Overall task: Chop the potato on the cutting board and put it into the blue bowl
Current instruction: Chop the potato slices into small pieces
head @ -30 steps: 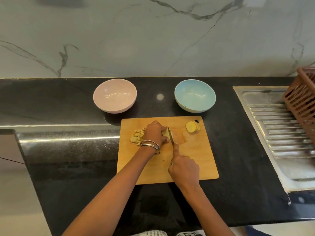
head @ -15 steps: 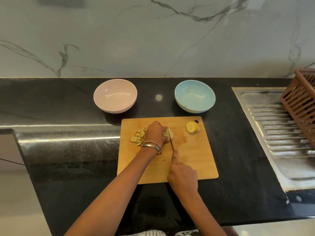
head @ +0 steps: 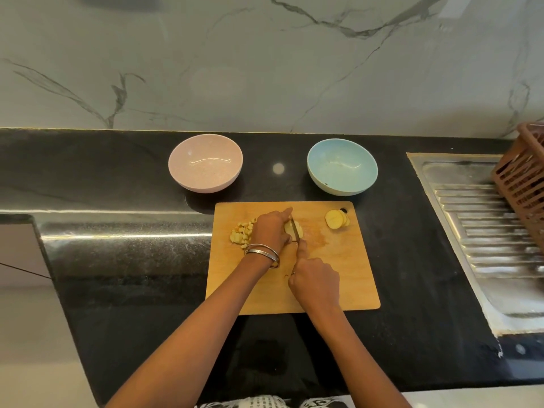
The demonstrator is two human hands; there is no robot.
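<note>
Head view: potato (head: 295, 228) under left fingers (head: 282, 216).

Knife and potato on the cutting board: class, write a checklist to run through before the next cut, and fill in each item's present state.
1. Right hand grips the knife, forefinger along its spine: ok.
2. Left hand holds the potato piece steady: ok.
3. Left fingertips clear of the blade: cannot tell, they sit right beside it.
4. Cutting board lies flat on the counter: ok.
5. Room on the board: chopped pieces heaped at the left, slices waiting at the right: ok.
6. Blue bowl stands behind the board, holding no potato yet: ok.
</note>
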